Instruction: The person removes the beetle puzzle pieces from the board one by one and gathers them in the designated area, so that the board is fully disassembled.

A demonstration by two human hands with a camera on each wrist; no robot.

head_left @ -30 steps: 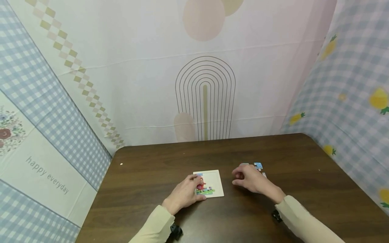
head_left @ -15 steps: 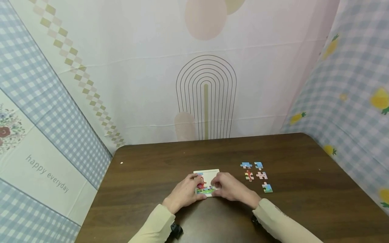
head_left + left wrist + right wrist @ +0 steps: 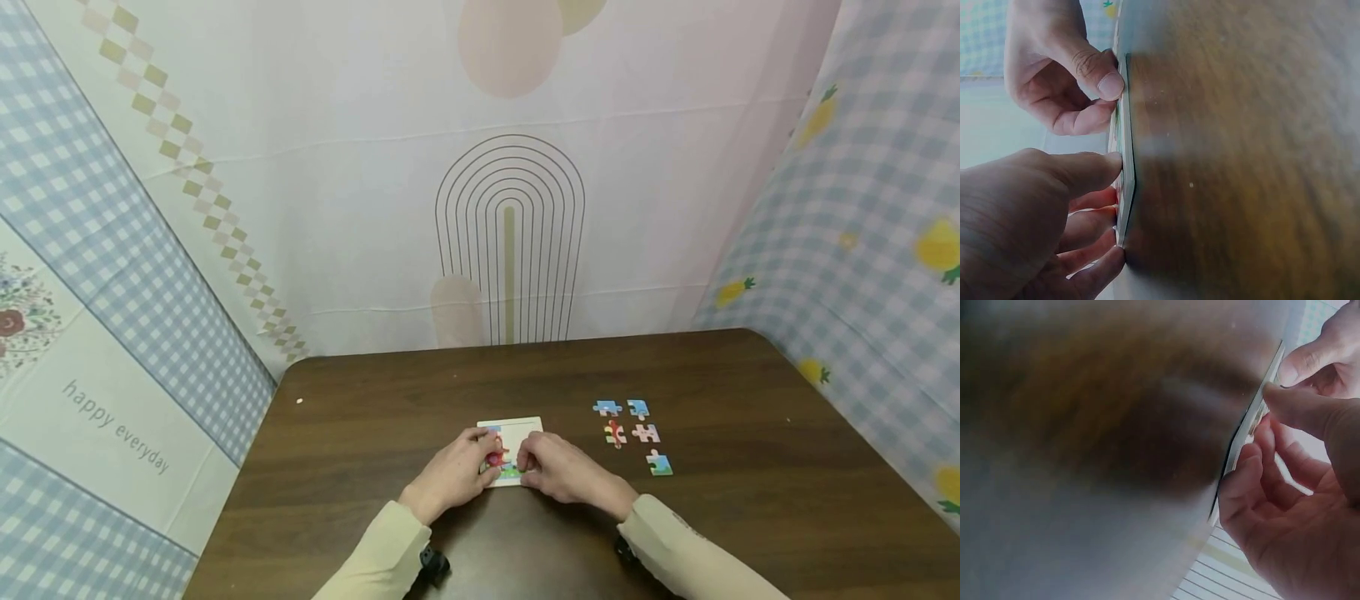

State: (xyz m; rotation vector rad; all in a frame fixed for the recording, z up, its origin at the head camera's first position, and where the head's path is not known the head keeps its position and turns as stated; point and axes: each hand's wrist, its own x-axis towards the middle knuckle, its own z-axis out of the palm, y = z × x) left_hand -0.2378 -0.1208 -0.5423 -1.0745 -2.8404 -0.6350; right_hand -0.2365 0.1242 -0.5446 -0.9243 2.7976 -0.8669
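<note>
A small square puzzle board with a white base lies on the table, a red figure and green ground filling its left and lower part. My left hand rests across its left side, fingertips on the picture and thumb near the front edge. At the lower right of the board, my right hand has thumb and curled fingers close together. A puzzle piece shows as a sliver between them in the right wrist view; the rest is hidden by the fingers.
Several loose puzzle pieces lie right of the board, among them a red and yellow one, a pink one and a blue-green one. The dark wooden table ends at a patterned cloth behind.
My right hand has come left from beside the loose pieces onto the board's lower right, uncovering those pieces. The left hand stays on the board, its thumb drawn in slightly.
</note>
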